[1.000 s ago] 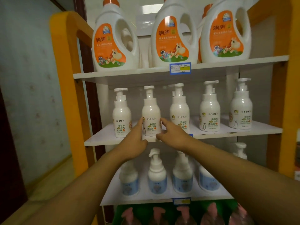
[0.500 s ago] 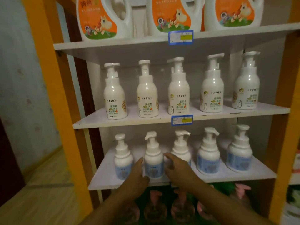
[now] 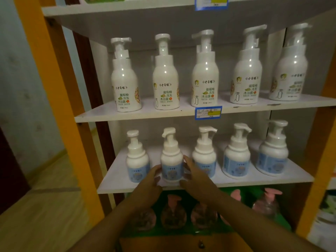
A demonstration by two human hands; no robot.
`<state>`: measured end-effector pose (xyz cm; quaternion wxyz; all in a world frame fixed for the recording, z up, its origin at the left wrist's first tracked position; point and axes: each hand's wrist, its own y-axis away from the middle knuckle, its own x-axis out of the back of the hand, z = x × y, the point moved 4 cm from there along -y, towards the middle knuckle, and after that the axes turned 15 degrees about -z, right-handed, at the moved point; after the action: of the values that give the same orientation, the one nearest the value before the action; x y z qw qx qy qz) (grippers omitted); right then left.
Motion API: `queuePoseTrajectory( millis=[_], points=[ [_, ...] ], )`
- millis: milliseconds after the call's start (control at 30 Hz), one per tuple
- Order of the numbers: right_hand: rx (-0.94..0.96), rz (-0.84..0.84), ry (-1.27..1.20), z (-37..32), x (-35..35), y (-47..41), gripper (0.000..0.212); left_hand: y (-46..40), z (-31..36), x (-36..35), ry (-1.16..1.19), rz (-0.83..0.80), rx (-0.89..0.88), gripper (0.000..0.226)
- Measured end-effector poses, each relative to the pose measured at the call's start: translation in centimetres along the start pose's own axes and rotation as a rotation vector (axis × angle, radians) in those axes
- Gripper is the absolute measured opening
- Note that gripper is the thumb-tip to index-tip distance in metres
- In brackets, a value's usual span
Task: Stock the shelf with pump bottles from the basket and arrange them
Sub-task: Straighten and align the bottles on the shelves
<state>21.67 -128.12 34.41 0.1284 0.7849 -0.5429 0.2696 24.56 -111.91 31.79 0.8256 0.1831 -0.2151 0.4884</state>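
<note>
1. The bottle (image 3: 171,160) being arranged is the second from the left in the row of five blue-labelled ones. It stands upright near the front edge of the lower shelf (image 3: 118,180), long axis vertical, with its pump spout turned to the left.
2. It sits straight ahead of the hands and between them. The left hand (image 3: 149,182) is at its left flank and the right hand (image 3: 195,176) at its right flank, both low on the blue label.
3. Both hands cup the bottle from opposite sides, fingers curved toward its body. The left fingertips touch the label edge, and the right fingers lie along the other side (whether they press or only rest there cannot be told).
4. Neither hand is clearly nearer; the forearms rise from below the frame and converge on the bottle in a narrow V, wrists about level with the shelf edge.
5. The likely next move is a small turn or slide to square this bottle with its neighbours, which stand just beside it on either side and leave little room.
6. Above, a shelf (image 3: 163,115) carries five taller bottles (image 3: 205,79); below, pink-pump bottles (image 3: 265,204) stand in dim light.
</note>
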Motion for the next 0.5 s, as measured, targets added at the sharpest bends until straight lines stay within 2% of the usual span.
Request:
queuePoseTrajectory(
  millis=[200, 500],
  points=[
    [-0.026, -0.038, -0.041, 0.18, 0.08, -0.22, 0.074, 0.03, 0.07, -0.01, -0.003, 0.019, 0.044, 0.078],
    [-0.100, -0.151, -0.030, 0.81, 0.20, -0.73, 0.087, 0.66, 0.52, 0.04, -0.001, 0.019, 0.069, 0.074]
  ],
)
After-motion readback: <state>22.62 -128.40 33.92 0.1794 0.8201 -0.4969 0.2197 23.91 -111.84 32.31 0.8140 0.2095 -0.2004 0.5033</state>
